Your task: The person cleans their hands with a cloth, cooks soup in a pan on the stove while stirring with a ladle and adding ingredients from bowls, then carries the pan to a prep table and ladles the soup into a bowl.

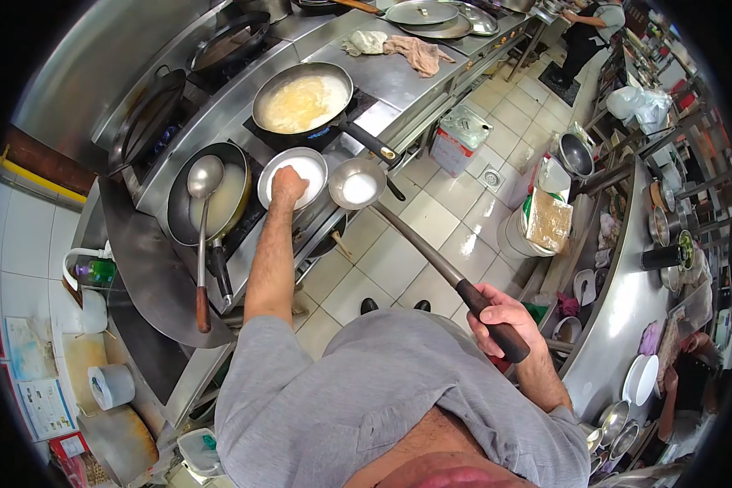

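My left hand (289, 187) is in a metal bowl (263, 185) of white powder (309, 169), its fingers curled down into the powder and their tips hidden. Just right of that bowl is the cup of a long-handled ladle (419, 244), holding something white. The ladle's dark wooden grip lies in my right hand (504, 319), fingers wrapped round it. Behind the bowl, a black frying pan (301, 102) on the stove contains a pale yellow, foamy mixture. To the left, a second ladle (204, 203) rests across a pan (175, 195) of cloudy liquid.
Dark pans stand at the stove's back left. Cloths (415, 53) and metal lids (423, 12) lie on the counter at the top. Tubs and a white bucket (516, 236) stand on the tiled floor. A steel counter (618, 285) runs along the right. Another person (586, 37) stands top right.
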### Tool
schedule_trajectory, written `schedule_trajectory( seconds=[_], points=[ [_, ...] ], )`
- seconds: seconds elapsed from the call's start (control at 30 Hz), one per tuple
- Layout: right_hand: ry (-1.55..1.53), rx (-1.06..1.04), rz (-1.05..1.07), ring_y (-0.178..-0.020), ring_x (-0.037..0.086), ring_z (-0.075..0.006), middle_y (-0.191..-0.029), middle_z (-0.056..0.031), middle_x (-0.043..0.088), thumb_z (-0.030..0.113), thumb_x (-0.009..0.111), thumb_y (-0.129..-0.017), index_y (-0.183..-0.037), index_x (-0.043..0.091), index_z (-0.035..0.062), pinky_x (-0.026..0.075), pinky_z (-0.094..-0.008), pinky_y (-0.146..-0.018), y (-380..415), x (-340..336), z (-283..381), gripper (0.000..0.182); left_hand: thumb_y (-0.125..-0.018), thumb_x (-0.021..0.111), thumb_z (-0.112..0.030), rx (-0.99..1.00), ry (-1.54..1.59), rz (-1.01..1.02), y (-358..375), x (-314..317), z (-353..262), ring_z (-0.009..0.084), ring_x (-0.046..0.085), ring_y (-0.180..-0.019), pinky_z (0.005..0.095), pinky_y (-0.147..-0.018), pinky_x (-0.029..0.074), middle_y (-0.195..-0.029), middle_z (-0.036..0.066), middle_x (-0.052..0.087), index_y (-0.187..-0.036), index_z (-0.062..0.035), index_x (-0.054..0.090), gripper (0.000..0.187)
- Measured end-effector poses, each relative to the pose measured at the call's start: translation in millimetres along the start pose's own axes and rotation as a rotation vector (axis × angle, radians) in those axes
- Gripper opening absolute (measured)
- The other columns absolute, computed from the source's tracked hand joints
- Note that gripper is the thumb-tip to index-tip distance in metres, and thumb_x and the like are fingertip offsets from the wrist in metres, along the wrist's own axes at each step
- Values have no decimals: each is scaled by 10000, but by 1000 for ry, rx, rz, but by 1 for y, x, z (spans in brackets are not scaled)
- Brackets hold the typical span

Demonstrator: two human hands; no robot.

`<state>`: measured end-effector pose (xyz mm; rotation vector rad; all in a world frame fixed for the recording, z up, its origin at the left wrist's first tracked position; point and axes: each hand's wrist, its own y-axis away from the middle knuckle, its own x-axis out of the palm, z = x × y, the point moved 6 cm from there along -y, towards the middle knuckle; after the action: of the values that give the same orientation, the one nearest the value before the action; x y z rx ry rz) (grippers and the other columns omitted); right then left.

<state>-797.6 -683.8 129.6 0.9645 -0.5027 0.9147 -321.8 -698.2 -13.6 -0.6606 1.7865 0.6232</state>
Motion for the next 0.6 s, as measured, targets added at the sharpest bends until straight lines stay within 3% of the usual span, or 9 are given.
schedule_trajectory(
  seconds=[0.13, 0.23, 0.37, 0.6],
  points=[
    [-2, -2, 5, -338, 438, -192, -596, -126, 502, 100, 601, -760, -1136, 384, -3, 347, -288, -278, -3, 1, 0, 447, -633, 741, -360, -133, -30, 127, -5, 15, 14, 324, 576, -1003, 370, -885, 467, -1078, 225, 583, -1019, 27, 612, 562],
    [5, 8, -19, -336, 433, -190, -597, -126, 503, 93, 594, -760, -1143, 383, 0, 347, -290, -280, -6, 1, 0, 447, -615, 749, -366, -170, -8, 177, -8, 15, 12, 322, 563, -1033, 362, -885, 470, -1132, 209, 561, -1044, 14, 604, 591],
    [-6, 19, -27, -335, 430, -191, -598, -126, 503, 91, 593, -760, -1145, 383, 2, 347, -289, -280, -8, 5, 1, 448, -606, 754, -359, -192, 19, 178, -6, 14, 3, 311, 572, -1030, 358, -883, 474, -1117, 205, 575, -1049, 9, 603, 595],
    [-6, 12, -24, -336, 428, -188, -600, -124, 504, 92, 585, -763, -1141, 388, 6, 347, -284, -277, -11, 8, 2, 435, -642, 703, -243, -224, 76, 30, 5, 11, -7, 315, 612, -960, 365, -854, 491, -1013, 205, 626, -963, 5, 631, 412]
  ],
)
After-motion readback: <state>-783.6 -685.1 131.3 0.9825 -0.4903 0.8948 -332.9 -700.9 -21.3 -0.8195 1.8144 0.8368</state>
